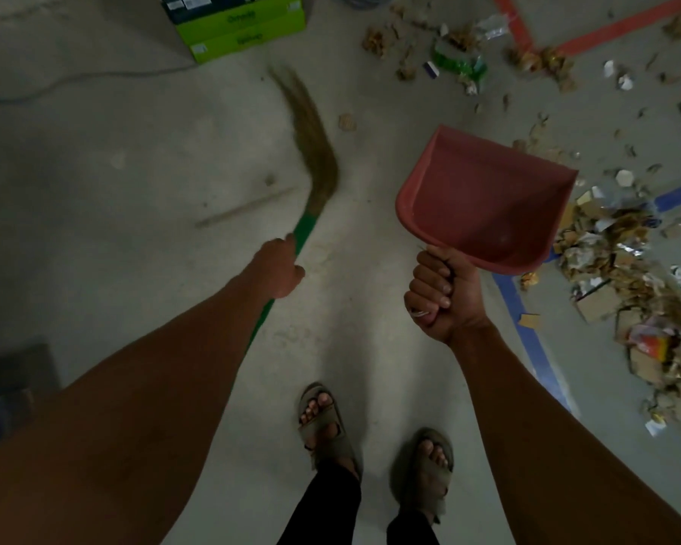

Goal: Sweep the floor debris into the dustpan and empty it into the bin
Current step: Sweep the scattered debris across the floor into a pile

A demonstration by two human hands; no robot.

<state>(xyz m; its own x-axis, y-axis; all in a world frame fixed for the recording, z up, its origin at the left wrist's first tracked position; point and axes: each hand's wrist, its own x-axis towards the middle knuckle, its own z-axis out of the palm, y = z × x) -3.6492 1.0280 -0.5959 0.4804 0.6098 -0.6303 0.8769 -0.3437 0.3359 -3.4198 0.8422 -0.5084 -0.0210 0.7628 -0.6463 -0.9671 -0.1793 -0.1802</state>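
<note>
The right hand [439,291] has its fingers curled tight round the handle of a reddish-pink plastic dustpan [484,198], carrying it clear of the pale concrete floor [154,151] with its open mouth turned away from the person; nothing can be seen inside the pan. To the left of the dustpan, the left hand [280,269] grips the green handle of a soft grass broom [311,151], whose tan bristles curve up and away, blurred, above the floor. To the right of the dustpan lies the debris [622,261], a thick heap of torn cardboard, paper scraps and shiny wrappers, with looser bits scattered beyond the pan's far edge, among them a crumpled green plastic bag [459,64]. A strip of blue tape [527,332] runs on the floor just below and right of the dustpan, and strips of red tape [622,29] cross well beyond it. Far up and left of the dustpan sits a bright green cardboard box [240,29]. Below the dustpan stand the person's two feet in grey strap sandals [323,422]. A thin wooden stick [244,208] lies left of the broom.
</note>
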